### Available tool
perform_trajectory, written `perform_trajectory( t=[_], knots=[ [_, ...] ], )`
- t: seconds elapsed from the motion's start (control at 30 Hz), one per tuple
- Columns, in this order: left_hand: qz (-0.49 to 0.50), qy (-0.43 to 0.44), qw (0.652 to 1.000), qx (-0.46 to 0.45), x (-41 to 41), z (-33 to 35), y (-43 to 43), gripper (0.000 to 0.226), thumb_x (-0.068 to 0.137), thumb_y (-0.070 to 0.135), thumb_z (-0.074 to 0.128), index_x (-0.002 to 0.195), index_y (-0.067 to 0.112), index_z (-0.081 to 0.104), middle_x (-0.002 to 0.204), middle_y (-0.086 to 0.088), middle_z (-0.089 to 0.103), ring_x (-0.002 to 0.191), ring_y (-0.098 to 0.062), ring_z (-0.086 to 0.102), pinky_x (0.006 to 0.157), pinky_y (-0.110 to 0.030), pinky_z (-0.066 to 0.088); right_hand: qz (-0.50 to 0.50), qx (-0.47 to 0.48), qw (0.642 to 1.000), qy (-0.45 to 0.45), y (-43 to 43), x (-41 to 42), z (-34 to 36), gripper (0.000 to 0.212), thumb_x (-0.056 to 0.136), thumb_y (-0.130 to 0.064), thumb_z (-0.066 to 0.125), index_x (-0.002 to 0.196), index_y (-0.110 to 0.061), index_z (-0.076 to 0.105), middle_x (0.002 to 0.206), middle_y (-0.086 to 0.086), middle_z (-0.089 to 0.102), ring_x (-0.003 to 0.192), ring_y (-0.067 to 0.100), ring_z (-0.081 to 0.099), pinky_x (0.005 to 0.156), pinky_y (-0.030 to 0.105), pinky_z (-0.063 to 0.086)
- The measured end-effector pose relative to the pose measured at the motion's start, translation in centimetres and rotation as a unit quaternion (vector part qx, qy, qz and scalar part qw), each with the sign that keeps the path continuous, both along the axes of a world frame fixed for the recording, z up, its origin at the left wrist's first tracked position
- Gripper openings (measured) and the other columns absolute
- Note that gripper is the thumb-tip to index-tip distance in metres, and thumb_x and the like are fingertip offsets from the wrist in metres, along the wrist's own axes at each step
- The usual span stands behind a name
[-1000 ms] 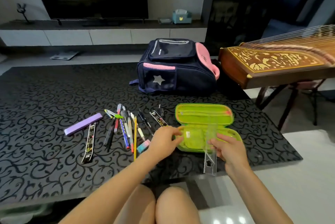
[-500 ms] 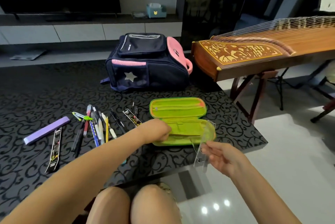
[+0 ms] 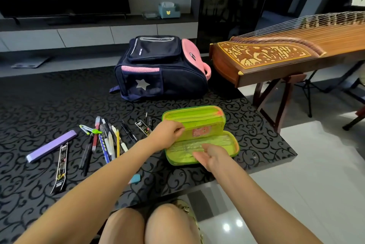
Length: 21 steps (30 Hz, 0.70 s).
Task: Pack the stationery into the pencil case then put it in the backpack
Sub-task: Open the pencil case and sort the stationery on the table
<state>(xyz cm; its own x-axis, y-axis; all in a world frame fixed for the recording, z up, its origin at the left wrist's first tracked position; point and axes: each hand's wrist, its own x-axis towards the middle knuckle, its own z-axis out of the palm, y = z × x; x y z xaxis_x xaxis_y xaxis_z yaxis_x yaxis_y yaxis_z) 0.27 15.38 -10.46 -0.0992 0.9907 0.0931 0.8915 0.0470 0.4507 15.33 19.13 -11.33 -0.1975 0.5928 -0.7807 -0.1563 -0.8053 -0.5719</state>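
The green pencil case (image 3: 209, 118) lies open on the black patterned table (image 3: 49, 101). My left hand (image 3: 167, 134) pinches the case's inner flap and holds it up. My right hand (image 3: 211, 156) rests with loose fingers on the clear plastic rulers (image 3: 213, 142) that lie in the lower half of the case. Left of the case lie several pens and pencils (image 3: 106, 141), a purple box (image 3: 52, 145), a black ruler (image 3: 60, 166) and a blue eraser (image 3: 135, 178). The navy and pink backpack (image 3: 162, 67) stands behind, zipped shut.
A wooden stringed zither (image 3: 276, 55) on a stand sits right of the table's far corner. The table's right edge runs close to the case. A TV console with a tissue box (image 3: 168, 10) is at the back. My knees are below the table's front edge.
My right hand carried the clear ruler from the table's front edge into the case's lower half. My left hand moved up to the inner flap. The view shifted right.
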Motion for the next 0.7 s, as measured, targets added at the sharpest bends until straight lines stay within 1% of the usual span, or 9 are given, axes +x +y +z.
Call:
perform_trajectory(
  t=[0.13, 0.23, 0.27, 0.3, 0.33, 0.4, 0.47, 0.57, 0.7],
  knots=[
    [-0.007, 0.004, 1.0, -0.004, -0.4, -0.1, 0.0, 0.028, 0.097, 0.022, 0.046, 0.11, 0.008, 0.067, 0.104, -0.006, 0.071, 0.093, -0.022, 0.063, 0.08, -0.028, 0.045, 0.104, 0.032, 0.992, -0.067, -0.6, 1.0, 1.1, 0.027, 0.094, 0.002, 0.046, 0.12, 0.009, 0.049, 0.119, 0.03, 0.053, 0.104, 0.037, 0.062, 0.074, 0.043, 0.056],
    [-0.014, 0.008, 1.0, -0.009, -0.4, -0.3, 0.0, 0.029, 0.097, 0.022, 0.046, 0.112, 0.009, 0.066, 0.105, -0.006, 0.071, 0.094, -0.021, 0.063, 0.079, -0.027, 0.044, 0.226, 0.146, 0.947, -0.177, -0.9, 2.4, 1.3, 0.022, 0.093, -0.009, 0.052, 0.105, 0.009, 0.056, 0.085, 0.022, 0.065, 0.064, 0.027, 0.067, 0.049, 0.033, 0.058],
    [-0.012, 0.005, 1.0, -0.012, -0.4, -0.4, -0.1, 0.029, 0.097, 0.022, 0.045, 0.112, 0.009, 0.066, 0.104, -0.006, 0.072, 0.092, -0.021, 0.063, 0.078, -0.026, 0.043, 0.272, 0.232, 0.9, -0.251, -0.9, 2.7, 1.2, 0.02, 0.093, -0.013, 0.052, 0.091, 0.005, 0.061, 0.072, 0.016, 0.065, 0.054, 0.023, 0.062, 0.045, 0.03, 0.055],
    [-0.011, 0.0, 1.0, -0.015, -0.3, -0.4, -0.2, 0.029, 0.097, 0.022, 0.045, 0.112, 0.01, 0.066, 0.103, -0.006, 0.072, 0.091, -0.021, 0.063, 0.077, -0.026, 0.044, 0.308, 0.338, 0.82, -0.345, -0.6, 2.9, 0.8, 0.023, 0.092, -0.016, 0.052, 0.074, -0.003, 0.061, 0.06, 0.009, 0.06, 0.048, 0.02, 0.055, 0.042, 0.029, 0.048],
    [-0.009, -0.006, 1.0, -0.018, -0.3, -0.5, -0.3, 0.028, 0.097, 0.023, 0.046, 0.112, 0.01, 0.066, 0.104, -0.006, 0.072, 0.091, -0.021, 0.063, 0.078, -0.027, 0.044, 0.333, 0.445, 0.711, -0.432, -0.3, 3.1, 0.4, 0.027, 0.091, -0.015, 0.051, 0.065, -0.01, 0.056, 0.055, 0.003, 0.052, 0.047, 0.017, 0.048, 0.04, 0.027, 0.037],
    [-0.008, -0.012, 1.0, -0.026, -0.2, -0.7, -0.7, 0.029, 0.097, 0.023, 0.046, 0.113, 0.01, 0.066, 0.108, -0.006, 0.071, 0.095, -0.021, 0.064, 0.082, -0.027, 0.045, 0.368, 0.583, 0.516, -0.508, -0.2, 3.0, -0.2, 0.015, 0.088, -0.011, 0.049, 0.08, -0.017, 0.061, 0.063, 0.0, 0.053, 0.058, 0.018, 0.051, 0.044, 0.028, 0.026],
    [-0.013, -0.02, 0.999, -0.04, -0.1, -0.7, -1.2, 0.03, 0.096, 0.025, 0.047, 0.116, 0.01, 0.065, 0.115, -0.004, 0.069, 0.102, -0.019, 0.062, 0.087, -0.026, 0.045, 0.458, 0.594, 0.433, -0.501, -0.3, 3.0, -0.7, 0.024, 0.089, -0.009, 0.046, 0.106, -0.016, 0.06, 0.085, 0.006, 0.063, 0.085, 0.026, 0.062, 0.057, 0.03, 0.034],
    [-0.03, -0.035, 0.996, -0.074, 0.2, -1.1, -2.2, 0.03, 0.095, 0.028, 0.051, 0.117, 0.014, 0.065, 0.121, -0.001, 0.066, 0.109, -0.016, 0.06, 0.094, -0.026, 0.044, 0.546, 0.54, 0.414, -0.489, -0.8, 3.5, -0.9, 0.032, 0.088, -0.003, 0.043, 0.115, -0.013, 0.057, 0.107, 0.011, 0.066, 0.1, 0.031, 0.059, 0.075, 0.036, 0.042],
    [-0.057, -0.006, 0.995, -0.08, 0.0, -3.3, -3.7, 0.024, 0.092, 0.026, 0.055, 0.11, 0.017, 0.068, 0.119, 0.002, 0.067, 0.111, -0.016, 0.06, 0.107, -0.031, 0.037, 0.452, 0.613, 0.39, -0.518, -1.3, 3.9, -1.1, 0.013, 0.085, -0.005, 0.053, 0.085, -0.014, 0.063, 0.084, 0.008, 0.068, 0.079, 0.029, 0.063, 0.053, 0.029, 0.031]
  ],
)
